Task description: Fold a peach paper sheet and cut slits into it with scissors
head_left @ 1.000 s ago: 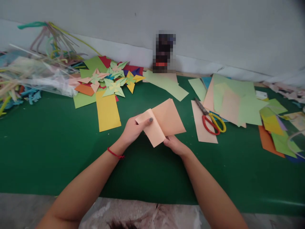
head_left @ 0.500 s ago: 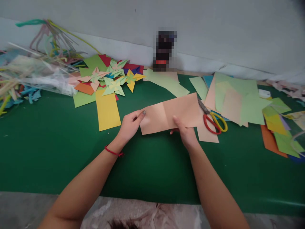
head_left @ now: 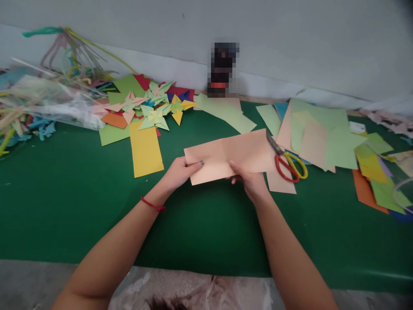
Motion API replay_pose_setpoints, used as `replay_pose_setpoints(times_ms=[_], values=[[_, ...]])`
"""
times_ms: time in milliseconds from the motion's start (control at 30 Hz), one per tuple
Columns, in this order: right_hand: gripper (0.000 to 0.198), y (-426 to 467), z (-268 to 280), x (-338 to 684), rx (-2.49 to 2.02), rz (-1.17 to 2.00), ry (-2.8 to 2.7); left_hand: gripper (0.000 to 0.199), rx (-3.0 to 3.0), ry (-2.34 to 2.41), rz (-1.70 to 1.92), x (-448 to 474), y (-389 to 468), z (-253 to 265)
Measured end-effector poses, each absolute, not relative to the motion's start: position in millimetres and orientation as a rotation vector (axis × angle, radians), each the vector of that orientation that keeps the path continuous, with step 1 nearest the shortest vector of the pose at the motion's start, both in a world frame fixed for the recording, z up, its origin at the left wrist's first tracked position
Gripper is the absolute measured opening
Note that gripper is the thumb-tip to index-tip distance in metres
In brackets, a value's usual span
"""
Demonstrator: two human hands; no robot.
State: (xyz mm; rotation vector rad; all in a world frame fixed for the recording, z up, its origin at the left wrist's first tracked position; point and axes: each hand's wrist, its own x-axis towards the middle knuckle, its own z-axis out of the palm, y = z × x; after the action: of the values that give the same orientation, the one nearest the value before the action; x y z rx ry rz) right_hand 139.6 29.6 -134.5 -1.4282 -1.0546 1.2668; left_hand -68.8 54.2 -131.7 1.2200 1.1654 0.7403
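A long strip of peach paper (head_left: 247, 148), with a faint crease across its middle, is held up in both hands above the table. My left hand (head_left: 179, 172) pinches its left end, thumb on top and fingers underneath. Along the lower edge, right of the crease, my right hand (head_left: 253, 183) grips the strip with its thumb on the front; most of its fingers are hidden behind. Scissors (head_left: 292, 167) with red and yellow handles lie just right of the strip, near another peach piece (head_left: 280, 183) on the table.
Folded paper stars (head_left: 155, 114) and a yellow sheet (head_left: 146, 150) lie at the left on the green table (head_left: 200, 232). Green and peach sheets (head_left: 338, 137) are stacked at the right. Pipe cleaners and clear plastic bags (head_left: 64, 101) fill the far left. A pixelated object (head_left: 222, 69) stands by the wall.
My left thumb has moved down and inward on the strip's left end, uncovering its upper left corner. The strip looks flatter at the crease. My right hand has shifted slightly left.
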Motion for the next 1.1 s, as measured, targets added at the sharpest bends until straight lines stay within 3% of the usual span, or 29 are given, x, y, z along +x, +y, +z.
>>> replay_pose_setpoints(times_ms=[233,367,667,1100], values=[[0.035,28.3,-138.6,140.3,-1.5,1.217,-1.053,0.053,1.746,1.569,1.028,-70.3,55.7,-132.8],[0.029,23.7,-136.7,139.0,-1.461,1.319,-1.259,0.041,2.037,1.519,0.926,-65.3,50.0,-129.0],[0.03,24.3,-141.3,141.8,-1.451,1.335,-1.324,0.016,1.703,1.36,0.785,-64.8,47.9,-131.0],[0.026,19.1,-137.4,137.5,-1.42,1.426,-1.385,0.012,1.707,1.301,0.802,-62.4,47.4,-131.1]])
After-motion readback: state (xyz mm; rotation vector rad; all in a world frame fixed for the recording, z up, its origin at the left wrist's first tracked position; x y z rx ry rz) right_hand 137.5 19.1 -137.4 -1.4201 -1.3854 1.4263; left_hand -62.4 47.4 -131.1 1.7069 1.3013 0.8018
